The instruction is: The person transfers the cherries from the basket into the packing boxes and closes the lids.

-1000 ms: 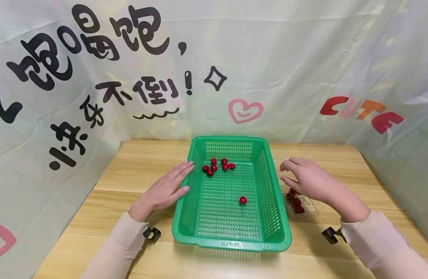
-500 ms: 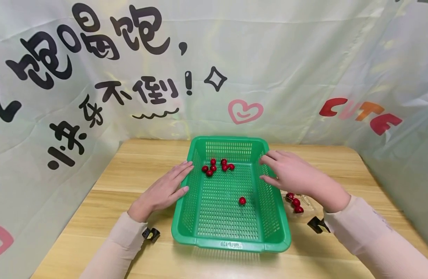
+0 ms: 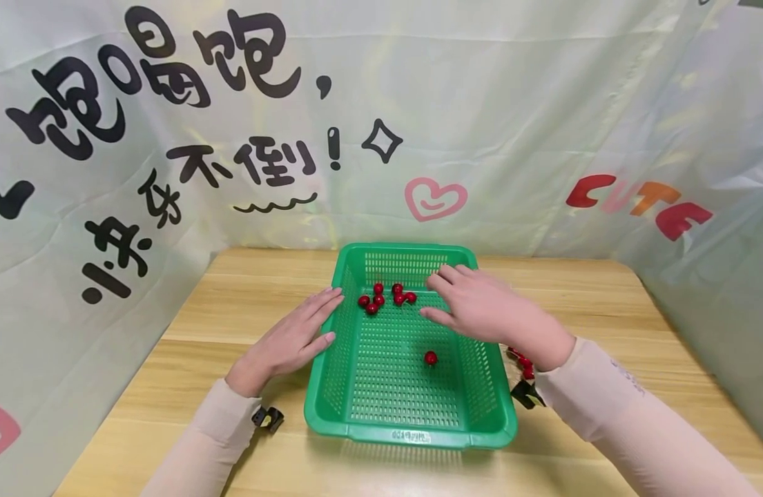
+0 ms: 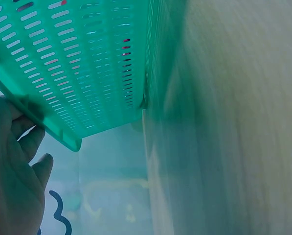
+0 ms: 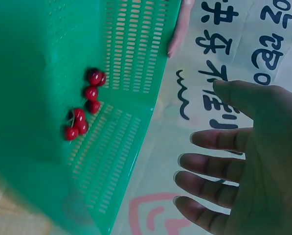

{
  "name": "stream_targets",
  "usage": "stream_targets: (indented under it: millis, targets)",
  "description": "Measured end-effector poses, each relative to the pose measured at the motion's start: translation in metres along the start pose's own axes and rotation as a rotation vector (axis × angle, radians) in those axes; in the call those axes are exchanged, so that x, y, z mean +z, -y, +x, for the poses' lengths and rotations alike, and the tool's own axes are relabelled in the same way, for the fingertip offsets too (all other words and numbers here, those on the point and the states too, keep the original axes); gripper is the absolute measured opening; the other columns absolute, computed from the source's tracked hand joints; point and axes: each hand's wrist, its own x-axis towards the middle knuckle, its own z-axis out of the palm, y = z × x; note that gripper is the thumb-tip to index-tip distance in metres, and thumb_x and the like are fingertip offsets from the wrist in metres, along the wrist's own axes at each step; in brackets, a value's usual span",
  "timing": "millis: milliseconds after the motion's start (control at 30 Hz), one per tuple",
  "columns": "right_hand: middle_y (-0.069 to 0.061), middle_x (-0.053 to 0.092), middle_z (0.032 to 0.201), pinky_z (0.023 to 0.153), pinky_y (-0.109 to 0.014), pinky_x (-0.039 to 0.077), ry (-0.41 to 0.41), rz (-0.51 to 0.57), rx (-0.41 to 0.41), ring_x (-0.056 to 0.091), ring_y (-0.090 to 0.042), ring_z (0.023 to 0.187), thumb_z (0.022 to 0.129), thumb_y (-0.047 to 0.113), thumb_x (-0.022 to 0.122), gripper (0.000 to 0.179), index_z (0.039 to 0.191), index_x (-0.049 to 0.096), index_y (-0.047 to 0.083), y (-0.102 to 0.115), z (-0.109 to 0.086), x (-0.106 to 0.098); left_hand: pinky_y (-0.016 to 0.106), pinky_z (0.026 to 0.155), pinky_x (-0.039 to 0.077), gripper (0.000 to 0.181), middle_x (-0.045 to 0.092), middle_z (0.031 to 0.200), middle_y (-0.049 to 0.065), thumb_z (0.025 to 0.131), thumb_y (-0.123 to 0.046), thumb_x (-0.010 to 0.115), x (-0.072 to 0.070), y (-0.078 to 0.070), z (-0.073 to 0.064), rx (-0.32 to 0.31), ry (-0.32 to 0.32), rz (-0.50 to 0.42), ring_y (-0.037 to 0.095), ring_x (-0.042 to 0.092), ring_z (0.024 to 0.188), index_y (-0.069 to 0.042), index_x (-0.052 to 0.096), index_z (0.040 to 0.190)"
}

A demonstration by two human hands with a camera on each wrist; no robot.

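A green plastic basket stands on the table. My left hand rests on its left rim with the fingers straight. Over the right part of the basket hovers my right hand; in the right wrist view its fingers are apart and hold nothing. Several red cherries lie in two small groups near the basket's far left corner. A single cherry sits by itself nearer the front. Outside the right wall, more cherries lie on the table, partly hidden by my right wrist.
The wooden table carries the basket and meets a printed pale curtain behind and at both sides. A black wrist camera sits at my left cuff, and another black camera at the right one.
My right hand has moved left, from above the cherries outside the basket to over the basket's inside. The left hand and the cherries in the basket stay in place.
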Motion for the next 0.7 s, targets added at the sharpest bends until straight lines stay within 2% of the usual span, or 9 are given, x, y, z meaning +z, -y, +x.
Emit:
stream_targets:
  millis: [367,600,700]
  targets:
    - [-0.003,0.054,0.107,0.094,-0.044,0.046,0.174,0.108,0.109,0.053,-0.027,0.104,0.098,0.052,0.05,0.052,0.124,0.053,0.007,0.019,0.026,0.01,0.043,0.119,0.016,0.062,0.025,0.159,0.01,0.104,-0.038,0.039,0.0,0.0,-0.001,-0.008,-0.004,-0.002,0.026,0.017,0.147,-0.003,0.026,0.154]
    - [-0.012,0.055,0.128,0.102,-0.048,0.044,0.235,0.15,0.171,0.051,-0.035,0.121,0.099,0.052,0.048,0.06,0.137,0.049,0.005,0.026,0.037,0.022,0.044,0.119,0.016,0.062,0.024,0.159,0.01,0.104,-0.039,0.039,0.0,0.0,-0.001,-0.004,-0.006,0.002,0.029,0.019,0.147,-0.003,0.026,0.154]
    - [-0.013,0.054,0.131,0.105,-0.048,0.041,0.282,0.15,0.188,0.049,-0.036,0.125,0.098,0.05,0.052,0.055,0.132,0.051,0.006,0.028,0.041,0.029,0.044,0.119,0.017,0.062,0.025,0.159,0.011,0.104,-0.038,0.04,-0.001,0.0,-0.002,-0.003,-0.008,0.005,0.03,0.02,0.147,-0.003,0.026,0.154]
